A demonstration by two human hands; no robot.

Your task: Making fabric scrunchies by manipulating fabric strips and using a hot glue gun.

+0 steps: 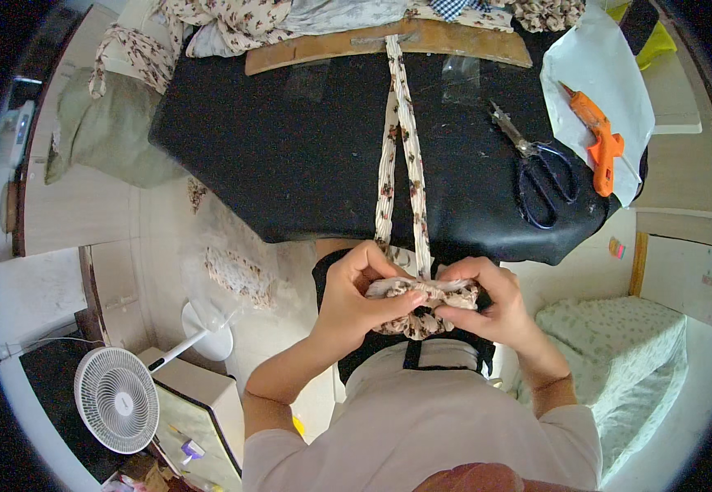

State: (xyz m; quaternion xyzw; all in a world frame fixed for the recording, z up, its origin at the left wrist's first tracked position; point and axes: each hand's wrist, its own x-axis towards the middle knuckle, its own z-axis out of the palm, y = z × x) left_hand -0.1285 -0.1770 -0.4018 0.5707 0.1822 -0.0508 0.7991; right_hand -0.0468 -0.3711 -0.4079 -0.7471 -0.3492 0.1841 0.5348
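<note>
Closely pinched: a bunch of gathered floral fabric [417, 326].
Left hand [349, 293] and right hand [495, 299] each grip it, thumb against fingers, its ruffled middle lying between the fingertips; beyond, a doubled patterned strip [409, 152] stretches across the black table [290, 164] to a wooden board [470, 51], with scissors [528, 150] and an orange glue gun [603, 141] off right.

A wide fisheye camera on the person's head, the left of a pair, looks steeply down and forward over the pale short-sleeved shirt [454, 426]; the bare fingers [370, 257] lie fairly near, around mid-frame, the black-covered tabletop [290, 156] farther out above, and straight room edges curve toward a dark rim.
</note>
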